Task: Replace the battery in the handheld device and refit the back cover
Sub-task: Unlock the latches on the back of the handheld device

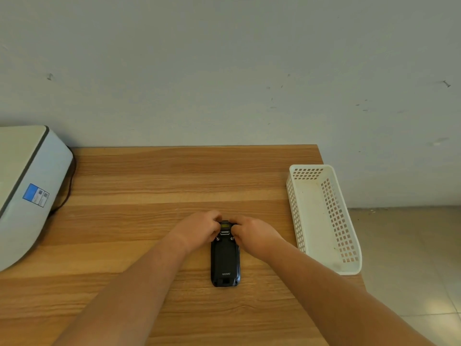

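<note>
At tabletop centre, roughly 6 o'clock of the wooden surface near the person, the handheld device lies face down, long axis running 12 to 6 o'clock, brand print readable at its near end. The back cover looks seated over the body, flush as far as can be seen, two small screws or latches showing near its far end. Left hand sits at the device's 11 o'clock corner, right hand at 1 o'clock, both touching the far end around the scanner window and the small latch piece there. Left grip: fingers curled tight against the device's top left edge. Right grip: fingers curled in on the top right edge; whether either pinches a separate part, can't tell, fingertips hidden. No loose battery visible anywhere on the tabletop; white basket at 3 o'clock looks bare inside. Grey machine at 9 o'clock, cable behind it. Judgement: either very start (cover about to be unlatched) or very end (cover being locked); the single view doesn't settle which. If start, everything remains; if end, only latching is left.
</note>
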The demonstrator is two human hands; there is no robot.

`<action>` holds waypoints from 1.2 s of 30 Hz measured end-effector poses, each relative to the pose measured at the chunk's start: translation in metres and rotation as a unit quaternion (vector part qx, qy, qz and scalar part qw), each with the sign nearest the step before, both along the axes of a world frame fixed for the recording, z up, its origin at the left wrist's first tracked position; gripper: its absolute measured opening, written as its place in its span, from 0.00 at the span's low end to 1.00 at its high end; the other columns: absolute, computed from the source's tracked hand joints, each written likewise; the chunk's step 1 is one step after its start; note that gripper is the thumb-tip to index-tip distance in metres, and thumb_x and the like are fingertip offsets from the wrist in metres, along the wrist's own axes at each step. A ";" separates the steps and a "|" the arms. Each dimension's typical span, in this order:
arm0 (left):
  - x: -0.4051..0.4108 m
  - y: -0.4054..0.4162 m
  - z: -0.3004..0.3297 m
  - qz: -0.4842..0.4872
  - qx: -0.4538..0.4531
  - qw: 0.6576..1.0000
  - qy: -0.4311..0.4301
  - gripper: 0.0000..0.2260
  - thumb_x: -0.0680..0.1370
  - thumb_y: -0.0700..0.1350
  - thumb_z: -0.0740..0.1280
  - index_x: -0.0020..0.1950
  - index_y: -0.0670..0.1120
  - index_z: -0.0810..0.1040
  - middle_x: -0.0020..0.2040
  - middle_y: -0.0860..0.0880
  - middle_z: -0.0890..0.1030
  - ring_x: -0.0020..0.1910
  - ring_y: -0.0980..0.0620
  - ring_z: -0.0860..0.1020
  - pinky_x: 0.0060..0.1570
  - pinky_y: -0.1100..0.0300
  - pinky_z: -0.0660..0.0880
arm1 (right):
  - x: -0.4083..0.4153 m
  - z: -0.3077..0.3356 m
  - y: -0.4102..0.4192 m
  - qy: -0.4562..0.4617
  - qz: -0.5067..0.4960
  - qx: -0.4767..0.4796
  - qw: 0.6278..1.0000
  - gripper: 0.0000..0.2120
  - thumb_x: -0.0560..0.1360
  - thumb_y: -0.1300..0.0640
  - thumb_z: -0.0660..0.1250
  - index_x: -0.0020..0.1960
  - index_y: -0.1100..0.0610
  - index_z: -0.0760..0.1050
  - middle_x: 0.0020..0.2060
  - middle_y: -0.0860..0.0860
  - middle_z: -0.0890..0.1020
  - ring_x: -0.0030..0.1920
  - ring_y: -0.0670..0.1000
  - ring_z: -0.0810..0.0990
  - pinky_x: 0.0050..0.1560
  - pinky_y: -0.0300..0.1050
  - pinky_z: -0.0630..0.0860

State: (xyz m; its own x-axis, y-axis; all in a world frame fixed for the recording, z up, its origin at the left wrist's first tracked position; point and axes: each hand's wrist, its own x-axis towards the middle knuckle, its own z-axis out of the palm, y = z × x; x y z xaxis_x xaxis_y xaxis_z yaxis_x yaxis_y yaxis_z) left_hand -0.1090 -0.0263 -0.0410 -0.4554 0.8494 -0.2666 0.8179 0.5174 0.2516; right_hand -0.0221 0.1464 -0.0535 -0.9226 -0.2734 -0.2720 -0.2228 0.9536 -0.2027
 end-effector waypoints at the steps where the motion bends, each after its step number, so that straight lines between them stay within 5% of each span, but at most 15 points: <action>1: 0.000 0.000 0.001 -0.002 0.004 1.000 0.005 0.09 0.79 0.43 0.66 0.57 0.43 0.81 0.64 0.48 0.75 0.52 0.51 0.78 0.52 0.59 0.76 | 0.000 0.001 0.000 0.000 -0.005 -0.006 1.000 0.11 0.80 0.58 0.60 0.60 0.59 0.77 0.66 0.54 0.74 0.53 0.55 0.79 0.50 0.50 0.79; 8: 0.000 -0.009 -0.003 0.033 0.028 0.999 -0.024 0.11 0.80 0.44 0.66 0.60 0.45 0.81 0.69 0.51 0.73 0.65 0.51 0.74 0.65 0.57 0.71 | 0.002 0.000 -0.001 0.006 0.046 0.024 0.999 0.11 0.80 0.59 0.62 0.61 0.60 0.74 0.68 0.57 0.70 0.53 0.57 0.78 0.44 0.51 0.80; 36: 0.012 -0.009 0.000 0.119 0.051 0.991 -0.045 0.12 0.81 0.44 0.63 0.63 0.46 0.79 0.69 0.52 0.74 0.64 0.52 0.74 0.65 0.59 0.69 | -0.004 0.005 -0.001 0.027 0.076 0.030 0.996 0.09 0.79 0.60 0.63 0.57 0.62 0.76 0.63 0.59 0.75 0.51 0.58 0.79 0.42 0.52 0.80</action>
